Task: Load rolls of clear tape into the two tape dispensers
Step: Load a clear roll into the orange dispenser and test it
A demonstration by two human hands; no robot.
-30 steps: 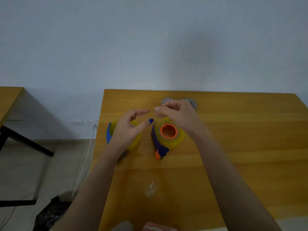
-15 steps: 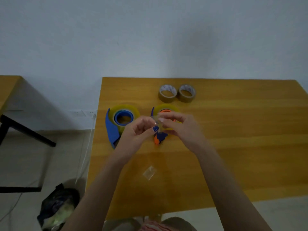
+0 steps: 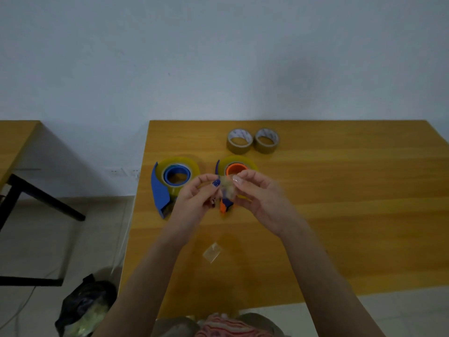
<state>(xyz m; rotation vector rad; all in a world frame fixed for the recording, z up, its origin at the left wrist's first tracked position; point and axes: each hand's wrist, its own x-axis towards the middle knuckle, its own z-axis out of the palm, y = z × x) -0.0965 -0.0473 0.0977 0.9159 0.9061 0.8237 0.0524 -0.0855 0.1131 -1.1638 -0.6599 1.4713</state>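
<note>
Two tape dispensers lie on the wooden table (image 3: pixel 340 215), each with a yellowish clear roll on its hub. The blue dispenser (image 3: pixel 161 190) is at the left, its roll (image 3: pixel 178 166) around a blue hub. The second dispenser (image 3: pixel 227 206) has an orange hub (image 3: pixel 235 169) and orange tip; my hands hide part of it. Held above it, my left hand (image 3: pixel 194 200) and my right hand (image 3: pixel 260 198) pinch a small crumpled scrap of clear tape (image 3: pixel 227 188) between thumbs and fingertips.
Two brown tape rolls (image 3: pixel 239 141) (image 3: pixel 266 141) stand at the back of the table. A flat clear tape scrap (image 3: pixel 212 252) lies near the front. Left of the table are another desk (image 3: pixel 14 142), a wall socket (image 3: pixel 122 171) and a dark bag (image 3: pixel 85 307) on the floor.
Both hands came back from over the dispensers toward me and met around the tape scrap. The camera tilted down, bringing the brown rolls and blue dispenser into plain sight.
</note>
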